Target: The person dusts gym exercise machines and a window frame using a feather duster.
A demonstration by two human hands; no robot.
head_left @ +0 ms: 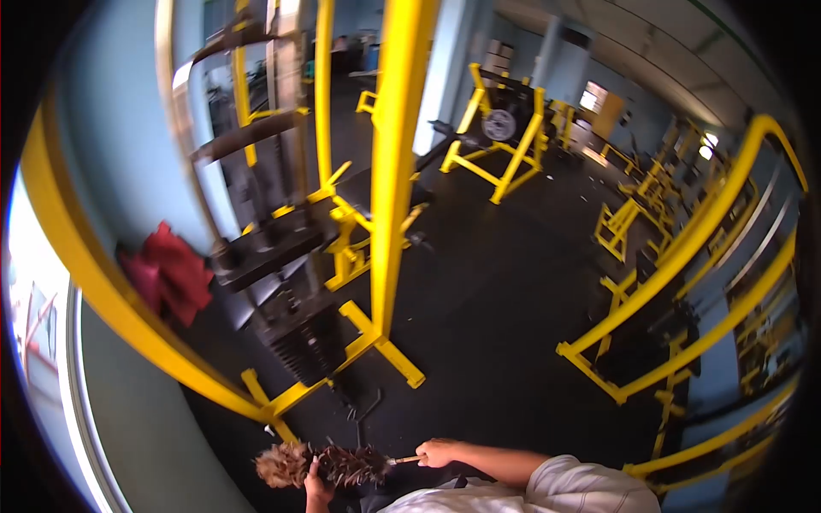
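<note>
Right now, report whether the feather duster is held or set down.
Held: the right hand grips the feather duster by its handle; the left hand touches its feathers.

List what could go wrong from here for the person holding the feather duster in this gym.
1. The left hand is at the feathers of the feather duster, so a hard pull by the right hand on the handle might tear some loose.
2. The yellow base bar juts out along the dark floor ahead, so it could trip someone stepping forward.
</note>
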